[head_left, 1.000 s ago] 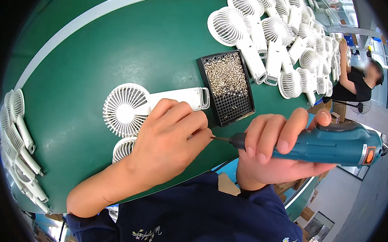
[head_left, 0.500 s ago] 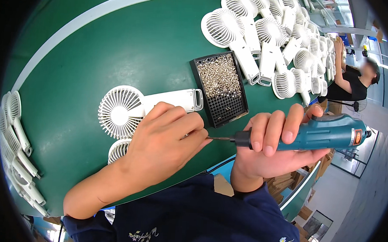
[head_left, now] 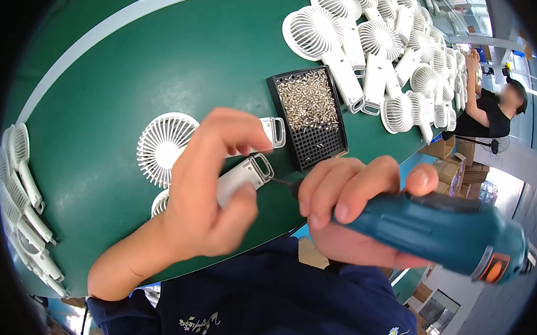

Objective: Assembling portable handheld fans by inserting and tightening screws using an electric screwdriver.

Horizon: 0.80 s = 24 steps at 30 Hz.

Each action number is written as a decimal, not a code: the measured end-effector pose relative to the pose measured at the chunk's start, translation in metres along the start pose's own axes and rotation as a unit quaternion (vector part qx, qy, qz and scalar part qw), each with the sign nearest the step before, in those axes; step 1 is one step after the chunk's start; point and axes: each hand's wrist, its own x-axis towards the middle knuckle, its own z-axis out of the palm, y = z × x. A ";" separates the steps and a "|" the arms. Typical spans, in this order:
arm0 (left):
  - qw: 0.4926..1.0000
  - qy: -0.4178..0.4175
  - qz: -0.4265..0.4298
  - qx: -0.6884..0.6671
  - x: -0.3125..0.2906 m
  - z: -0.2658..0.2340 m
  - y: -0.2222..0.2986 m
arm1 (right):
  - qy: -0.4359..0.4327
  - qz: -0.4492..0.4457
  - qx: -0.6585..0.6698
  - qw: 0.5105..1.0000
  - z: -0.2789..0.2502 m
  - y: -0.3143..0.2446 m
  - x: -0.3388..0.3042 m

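Note:
My right hand [head_left: 362, 207] is wrapped round a teal electric screwdriver [head_left: 439, 235]. Its thin bit points left and seems to meet the looped end of a white handheld fan's handle [head_left: 239, 183]. Over that fan my left hand [head_left: 205, 183] is open, thumb and forefinger spread either side of the handle; whether the thumb touches it I cannot tell. Most of this fan's head is hidden behind the hand. Just beyond lies a second white handheld fan [head_left: 166, 146], its handle partly covered by my fingers.
A black tray of small screws [head_left: 276, 102] stands beyond the screwdriver tip. Many white fans [head_left: 382, 41] are heaped at the far right, and a row of fans [head_left: 30, 214] lines the left edge of the green table [head_left: 116, 83]. A co-worker [head_left: 492, 117] is at the right.
My left fingers have spread from a pinch near the bit, uncovering the nearer fan's handle. The screwdriver has moved left, its rear end swinging down and closer.

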 end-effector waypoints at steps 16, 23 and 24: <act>1.000 0.015 -0.016 -0.011 0.001 -0.003 -0.005 | -0.033 0.058 -0.023 0.997 0.006 0.002 -0.015; 0.991 -0.108 0.018 0.080 0.006 0.003 0.002 | 0.089 0.032 0.027 0.995 0.002 -0.017 0.006; 0.988 -0.124 0.006 0.092 0.007 0.002 0.003 | 0.101 0.033 0.038 0.994 -0.001 -0.018 0.009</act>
